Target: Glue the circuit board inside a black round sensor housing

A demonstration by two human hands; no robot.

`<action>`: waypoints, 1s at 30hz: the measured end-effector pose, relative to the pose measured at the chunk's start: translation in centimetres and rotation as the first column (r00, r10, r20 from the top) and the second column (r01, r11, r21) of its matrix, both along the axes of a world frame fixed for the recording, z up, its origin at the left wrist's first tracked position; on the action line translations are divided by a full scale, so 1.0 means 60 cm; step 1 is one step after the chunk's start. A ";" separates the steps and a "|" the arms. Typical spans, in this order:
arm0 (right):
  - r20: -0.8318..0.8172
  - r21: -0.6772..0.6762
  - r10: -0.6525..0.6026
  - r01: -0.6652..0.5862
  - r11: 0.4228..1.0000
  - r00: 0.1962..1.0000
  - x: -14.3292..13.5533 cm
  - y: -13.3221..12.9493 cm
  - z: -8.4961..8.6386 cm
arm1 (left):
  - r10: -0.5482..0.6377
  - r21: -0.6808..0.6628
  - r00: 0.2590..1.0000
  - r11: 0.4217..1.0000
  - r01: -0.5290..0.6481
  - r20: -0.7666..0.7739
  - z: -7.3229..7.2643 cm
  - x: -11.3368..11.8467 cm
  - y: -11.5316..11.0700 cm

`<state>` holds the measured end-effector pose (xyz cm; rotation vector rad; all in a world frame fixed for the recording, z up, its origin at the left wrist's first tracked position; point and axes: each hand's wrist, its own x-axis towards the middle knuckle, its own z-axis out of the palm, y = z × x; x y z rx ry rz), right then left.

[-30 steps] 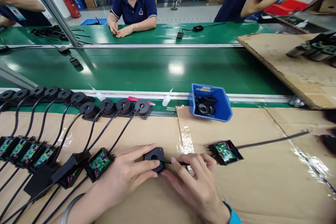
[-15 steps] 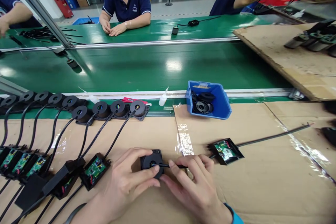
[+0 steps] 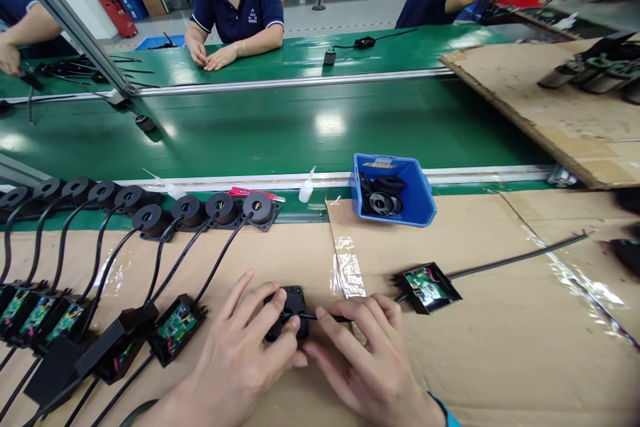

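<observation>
Near the front edge of the cardboard-covered worktop [image 3: 475,360], both hands meet over one small black round housing [image 3: 289,310]. The left hand [image 3: 235,360] clamps it from above, fingers [image 3: 273,307] curled over its top and near side, so it sits pinned flat on the cardboard. The right hand [image 3: 367,367] pinches the black cable [image 3: 325,316] just where it enters the housing, thumb and forefinger closed tight on it. That cable runs right to an open black box with a green circuit board [image 3: 425,285].

Good form here, I'd say, means holding the housing square and feeding the cable straight in, gripping close to the entry so it doesn't kink.

To the left, a row of finished housings [image 3: 200,210] lies along the far edge, cables trailing to their own board boxes [image 3: 175,328]. A blue parts bin [image 3: 395,190] sits just beyond, beside the green conveyor belt [image 3: 280,127], with a small glue bottle [image 3: 306,187] near it. Across the belt a co-worker's hands [image 3: 210,57] rest on the far side.
</observation>
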<state>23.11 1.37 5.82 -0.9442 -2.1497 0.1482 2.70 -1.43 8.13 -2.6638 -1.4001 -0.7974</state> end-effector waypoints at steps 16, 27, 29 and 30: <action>0.213 0.314 -0.094 0.023 0.949 0.972 -0.046 -0.043 -0.006 | -0.071 -0.117 0.981 0.989 0.093 0.179 -0.024 -0.023 -0.009; 0.213 0.389 -0.117 0.026 0.921 0.970 -0.058 -0.029 -0.013 | 0.486 -0.846 0.693 0.328 0.420 0.532 -0.008 0.007 0.085; 0.183 0.369 -0.104 0.030 0.929 0.978 -0.060 -0.027 -0.016 | 0.500 -0.853 0.693 0.251 0.458 0.519 -0.004 0.008 0.090; 0.172 0.368 -0.103 0.033 0.929 0.980 -0.061 -0.026 -0.018 | 0.497 -0.854 0.698 0.228 0.468 0.516 -0.002 0.008 0.092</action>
